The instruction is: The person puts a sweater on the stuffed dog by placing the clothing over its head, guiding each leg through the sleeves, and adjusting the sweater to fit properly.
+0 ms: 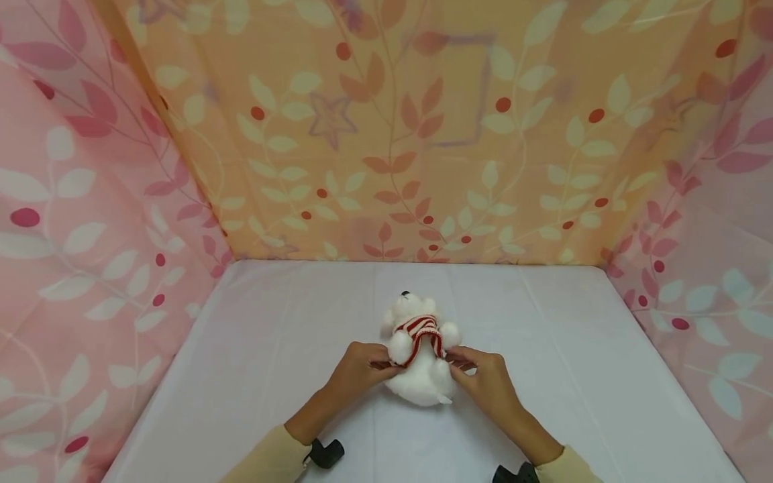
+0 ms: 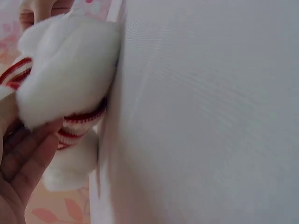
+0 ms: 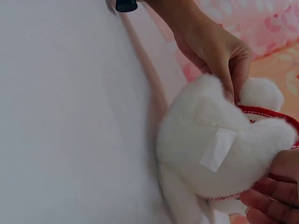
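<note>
A white plush bear (image 1: pixel 421 385) lies on its back on the white-covered table, its black nose toward the far side. Its red-and-white striped sweater (image 1: pixel 421 326) is bunched up around the chest, baring the belly. My left hand (image 1: pixel 364 366) pinches the sweater's hem at the bear's left side in the head view. On the opposite side, my right hand (image 1: pixel 485 373) holds the hem between thumb and fingers. Both hands' fingertips are partly hidden by the fur. A white tag (image 3: pixel 218 150) sticks out from the bear's lower end in the right wrist view.
The white table cover (image 1: pixel 290 302) spreads around the bear. Orange leaf-print cloth (image 1: pixel 386 134) hangs behind the table, with pink leaf-print cloth (image 1: pixel 78 255) along the sides. A black device (image 1: pixel 326 454) sits on the left wrist, another black device (image 1: pixel 515 473) on the right.
</note>
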Available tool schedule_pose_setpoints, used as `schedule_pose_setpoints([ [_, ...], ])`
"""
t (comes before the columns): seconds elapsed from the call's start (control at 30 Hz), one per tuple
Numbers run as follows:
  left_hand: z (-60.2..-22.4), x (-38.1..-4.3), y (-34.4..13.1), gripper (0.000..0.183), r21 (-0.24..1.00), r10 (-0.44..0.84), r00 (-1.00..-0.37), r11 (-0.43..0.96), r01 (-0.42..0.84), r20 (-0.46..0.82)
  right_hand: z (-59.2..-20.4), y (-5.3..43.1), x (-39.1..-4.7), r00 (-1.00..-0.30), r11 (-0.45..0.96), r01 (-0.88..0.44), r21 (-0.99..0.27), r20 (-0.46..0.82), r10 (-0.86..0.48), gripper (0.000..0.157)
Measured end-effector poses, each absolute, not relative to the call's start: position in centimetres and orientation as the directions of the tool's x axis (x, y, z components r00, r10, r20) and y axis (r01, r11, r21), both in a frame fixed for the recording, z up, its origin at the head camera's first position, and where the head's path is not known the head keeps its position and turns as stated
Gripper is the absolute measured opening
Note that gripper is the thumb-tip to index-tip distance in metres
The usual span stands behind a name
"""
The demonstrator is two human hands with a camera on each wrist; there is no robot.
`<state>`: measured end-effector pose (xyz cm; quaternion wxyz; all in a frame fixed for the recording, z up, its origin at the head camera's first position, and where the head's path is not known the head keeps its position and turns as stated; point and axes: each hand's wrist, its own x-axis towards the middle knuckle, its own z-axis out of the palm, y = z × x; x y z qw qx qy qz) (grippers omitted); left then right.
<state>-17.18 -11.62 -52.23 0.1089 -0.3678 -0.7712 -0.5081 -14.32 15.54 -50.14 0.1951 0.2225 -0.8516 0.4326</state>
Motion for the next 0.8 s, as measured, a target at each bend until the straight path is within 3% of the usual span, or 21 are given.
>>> schedule_pose_setpoints([
  [0.13,-51.9,-17.4,-10.9,0.013,0.625,0.437,-0.701,0.328,0.708,0.564,-50.2,15.3,-14.8,-0.831,0.565,-0.526,-0.635,0.525,-0.184,0.027],
  [0.4,-51.0,-17.6,-11.5,0.012,0.626,0.467,-0.752,0.427,0.653,0.465,-50.5,16.0,-15.3,-0.775,0.625,-0.582,-0.520,0.586,-0.235,0.025],
  [0.63,-50.5,-18.0,-13.5,0.014,0.629,0.474,-0.819,0.539,0.560,0.323,-51.5,17.4,-15.9,-0.597,0.633,-0.723,-0.277,0.712,-0.370,0.022],
  [0.8,-50.7,-18.3,-14.2,0.013,0.463,0.472,-0.804,0.657,0.595,0.362,-51.8,18.1,-16.9,-0.405,0.621,-0.783,-0.044,0.794,-0.453,0.016],
])
